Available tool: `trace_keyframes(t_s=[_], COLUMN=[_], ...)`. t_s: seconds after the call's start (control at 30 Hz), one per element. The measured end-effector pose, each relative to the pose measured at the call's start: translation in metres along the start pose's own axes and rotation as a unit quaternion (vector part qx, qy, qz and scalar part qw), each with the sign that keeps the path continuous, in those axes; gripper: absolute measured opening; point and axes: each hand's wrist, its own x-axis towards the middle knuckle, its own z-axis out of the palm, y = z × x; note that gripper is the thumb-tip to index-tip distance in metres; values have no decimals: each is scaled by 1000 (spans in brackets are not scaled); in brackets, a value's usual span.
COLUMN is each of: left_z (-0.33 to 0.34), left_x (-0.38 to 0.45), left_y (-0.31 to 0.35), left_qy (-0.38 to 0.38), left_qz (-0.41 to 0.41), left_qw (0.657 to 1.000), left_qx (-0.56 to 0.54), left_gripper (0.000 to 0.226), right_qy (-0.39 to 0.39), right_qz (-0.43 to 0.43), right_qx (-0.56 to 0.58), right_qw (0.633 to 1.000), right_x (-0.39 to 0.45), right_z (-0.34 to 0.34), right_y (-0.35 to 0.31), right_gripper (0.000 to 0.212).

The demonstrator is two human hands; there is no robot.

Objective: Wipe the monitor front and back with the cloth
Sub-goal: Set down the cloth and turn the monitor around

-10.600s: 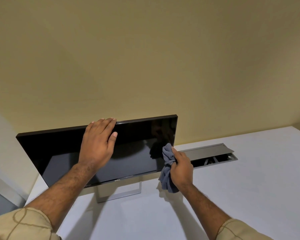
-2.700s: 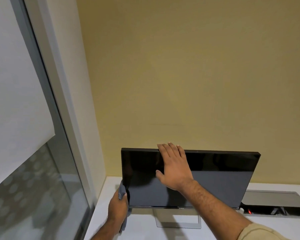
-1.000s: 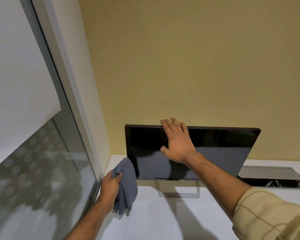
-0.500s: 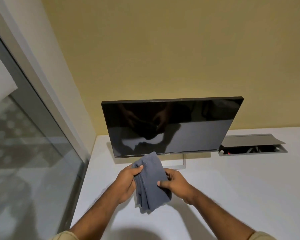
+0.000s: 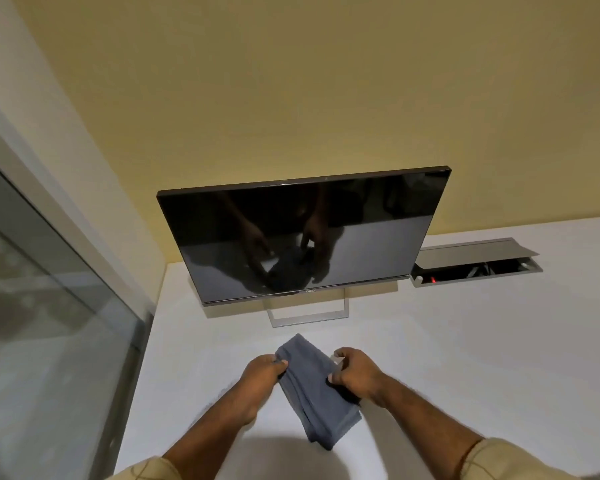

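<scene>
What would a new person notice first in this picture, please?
The dark monitor stands out first: it sits on a white desk against a yellow wall, and its screen mirrors the hands. In front of it, the left hand and the right hand hold a folded grey cloth between them. An open cable box lies right of the monitor.

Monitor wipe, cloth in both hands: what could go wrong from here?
1. Neither the left hand nor the right hand steadies the monitor; it stands on a slim stand, so a firm wipe might tip or shift it.
2. The cloth is bunched, so it may smear the glossy screen.
3. The open cable hatch sits beside the monitor; a trailing cloth corner could snag there.
</scene>
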Motion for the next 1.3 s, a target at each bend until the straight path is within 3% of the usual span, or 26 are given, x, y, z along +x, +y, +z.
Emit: trace_keyframes(t_s=[0.17,0.27,0.4,0.53,0.7,0.77,0.83,1.07,1.3], left_z=[-9,-15,-25,-43,-66,-70,-71,-63,-61], left_x=[-1,-4,-15,-36,-59,-65,-65,-48,-41], left_y=[1,14,51,110,192,218,234,235,234], left_qy=[43,81,126,170,223,236,244,251,264], left_qz=[11,31,148,334,501,505,477,376,352], left_qw=[996,992,963,877,730,694,683,687,673], left_qx=[82,92,188,300,408,455,496,568,594], left_gripper=[17,41,41,40,47,51,58,77,87], right_qy=[54,92,151,258,396,434,448,368,376], right_qz=[-34,-68,-128,-246,-365,-366,-337,-227,-223], right_qx=[-13,-15,-39,-92,-187,-216,-245,-327,-351], right_qw=[998,993,979,930,822,794,791,840,828], right_x=[2,5,3,-13,-39,-41,-39,-26,-41], right_z=[-10,-20,-44,-87,-150,-173,-192,-218,-223], right_y=[-7,-18,-42,-85,-148,-165,-176,-179,-182], right_gripper=[58,52,43,33,29,38,45,67,40])
